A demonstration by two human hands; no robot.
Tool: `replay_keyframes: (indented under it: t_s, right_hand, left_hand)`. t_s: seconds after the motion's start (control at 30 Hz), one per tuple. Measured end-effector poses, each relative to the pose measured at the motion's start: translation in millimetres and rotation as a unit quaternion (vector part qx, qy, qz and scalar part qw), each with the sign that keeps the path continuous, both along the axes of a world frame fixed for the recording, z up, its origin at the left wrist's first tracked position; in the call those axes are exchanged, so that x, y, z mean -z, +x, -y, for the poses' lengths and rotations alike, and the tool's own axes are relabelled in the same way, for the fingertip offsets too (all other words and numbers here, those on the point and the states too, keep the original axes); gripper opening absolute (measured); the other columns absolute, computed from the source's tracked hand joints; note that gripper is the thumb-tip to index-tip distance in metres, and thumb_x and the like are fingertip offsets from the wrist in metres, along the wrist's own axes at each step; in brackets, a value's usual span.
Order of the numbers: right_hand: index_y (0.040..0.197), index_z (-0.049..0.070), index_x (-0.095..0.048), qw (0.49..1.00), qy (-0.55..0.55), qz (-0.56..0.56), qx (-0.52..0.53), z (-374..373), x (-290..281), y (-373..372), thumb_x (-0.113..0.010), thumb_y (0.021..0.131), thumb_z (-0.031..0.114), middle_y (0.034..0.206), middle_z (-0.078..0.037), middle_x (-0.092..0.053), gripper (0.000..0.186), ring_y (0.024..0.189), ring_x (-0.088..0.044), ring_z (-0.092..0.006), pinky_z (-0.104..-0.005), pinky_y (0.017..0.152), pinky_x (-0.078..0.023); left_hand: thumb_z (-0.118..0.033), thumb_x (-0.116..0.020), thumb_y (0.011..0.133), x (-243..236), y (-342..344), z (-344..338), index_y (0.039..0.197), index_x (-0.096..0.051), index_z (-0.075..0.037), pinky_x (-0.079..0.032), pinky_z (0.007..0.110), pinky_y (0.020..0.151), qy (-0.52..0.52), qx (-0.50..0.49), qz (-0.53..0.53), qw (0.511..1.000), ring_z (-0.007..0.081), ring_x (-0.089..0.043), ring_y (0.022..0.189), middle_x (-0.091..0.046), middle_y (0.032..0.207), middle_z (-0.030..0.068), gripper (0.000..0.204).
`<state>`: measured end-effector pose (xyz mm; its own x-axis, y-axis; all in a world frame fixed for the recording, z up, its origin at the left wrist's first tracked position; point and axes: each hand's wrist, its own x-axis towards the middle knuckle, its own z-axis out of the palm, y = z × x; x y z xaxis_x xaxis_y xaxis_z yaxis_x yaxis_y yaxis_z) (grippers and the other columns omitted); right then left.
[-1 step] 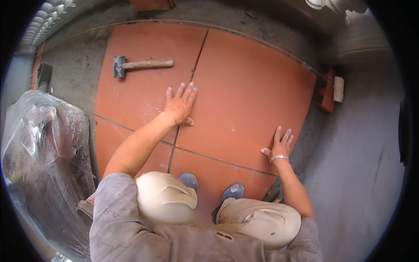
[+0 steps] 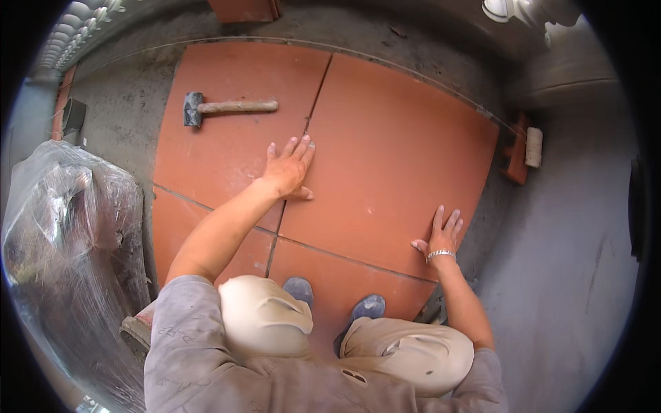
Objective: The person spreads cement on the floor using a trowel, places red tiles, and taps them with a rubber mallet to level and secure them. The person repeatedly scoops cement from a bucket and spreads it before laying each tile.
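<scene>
My left hand (image 2: 289, 169) lies flat across the dark joint between two large terracotta floor tiles, its fingers spread and holding nothing. Most of the palm rests on the far left tile (image 2: 206, 155); the thumb and fingertips reach the seam by the far right tile (image 2: 392, 151). Near that right tile's outer edge, my right hand (image 2: 442, 234) presses down with fingers apart and a metal band at the wrist. Beyond my left hand, a mallet (image 2: 193, 109) with a dark head and wooden handle lies on the left tile, touched by neither hand.
A thin string (image 2: 385, 62) runs along the tiles' far edge, tied round a reddish block (image 2: 515, 162) on the right. Clear plastic sheeting (image 2: 76, 227) covers something at left. Another terracotta piece (image 2: 244, 9) stands at the back. A grey wall surface (image 2: 558, 248) rises at right.
Both hands keep their places on the tiles. The whole scene sits slightly lower in the picture, as though the view tilted a little; the mallet has not moved on its tile.
</scene>
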<state>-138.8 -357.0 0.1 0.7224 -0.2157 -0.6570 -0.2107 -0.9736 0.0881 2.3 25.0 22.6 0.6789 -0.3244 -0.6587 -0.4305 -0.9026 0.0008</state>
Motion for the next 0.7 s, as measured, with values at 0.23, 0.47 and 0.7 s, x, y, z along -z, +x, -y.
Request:
replay_keyframes:
  t_s: [0.23, 0.47, 0.7]
  right_hand:
    - [0.159, 0.015, -0.001, 0.999, -0.018, -0.046, -0.001, -4.1, -2.6, 9.0, -0.082, 0.072, 0.053, 0.161, -0.031, 0.006, 0.125, 0.147, -0.007, -0.0529, -0.0509, 0.118, -0.030]
    - [0.155, 0.007, -0.024, 0.994, 0.094, -0.054, -0.003, -4.1, -35.3, 38.9, -0.076, 0.080, 0.052, 0.156, -0.033, -0.020, 0.102, 0.145, -0.026, -0.0450, -0.0488, 0.115, -0.034]
    - [0.143, -0.008, -0.041, 0.815, 0.570, 0.014, 0.101, -80.3, -69.0, 108.8, -0.073, 0.086, 0.043, 0.135, -0.030, -0.055, 0.083, 0.123, -0.059, -0.0341, -0.0418, 0.100, -0.049]
  left_hand:
    - [-0.046, -0.060, 0.093, 32.1, 102.7, -121.6, 0.141, -0.049, -0.016, -0.049, 0.050, 0.095, -0.064, -0.442, 0.238, 0.862, 0.0371, -0.064, 0.109, -0.069, 0.113, 0.0202, 0.058]
    - [-0.036, -0.070, 0.088, 46.4, 76.5, -147.4, 0.123, -0.061, -0.005, -0.054, 0.039, 0.080, -0.236, -0.546, 0.206, 0.777, 0.0277, -0.069, 0.093, -0.071, 0.105, 0.0176, 0.048]
    - [-0.016, -0.075, 0.089, 11.3, 15.5, -15.3, 0.115, -0.062, -0.004, -0.058, 0.026, 0.072, -0.666, -0.517, 0.012, 0.538, 0.0106, -0.064, 0.084, -0.064, 0.097, 0.0028, 0.032]
